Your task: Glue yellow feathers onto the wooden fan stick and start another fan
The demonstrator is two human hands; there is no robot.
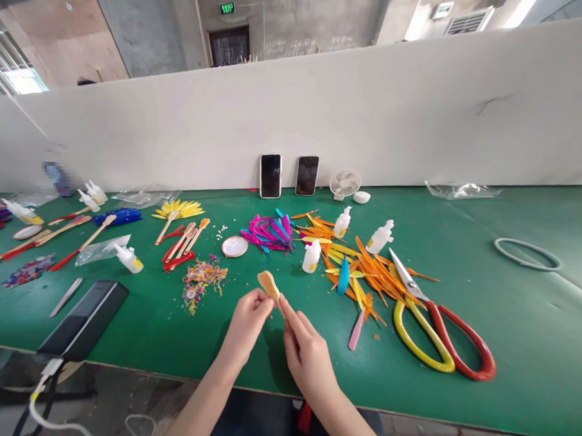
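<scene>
A small wooden spoon-shaped piece is held up above the green table between my two hands. My right hand is closed around its handle, the index finger stretched along it. My left hand pinches at the lower edge of its head with thumb and forefinger; anything small between those fingertips is hidden. Beyond the hands stands a white glue bottle. To the left lie colourful feather scraps and a round white lid. Magenta and blue feathers are piled farther back.
Orange and yellow feathers and large scissors lie right. Two phones and a small fan stand by the partition. A black box, wooden sticks and another glue bottle are left.
</scene>
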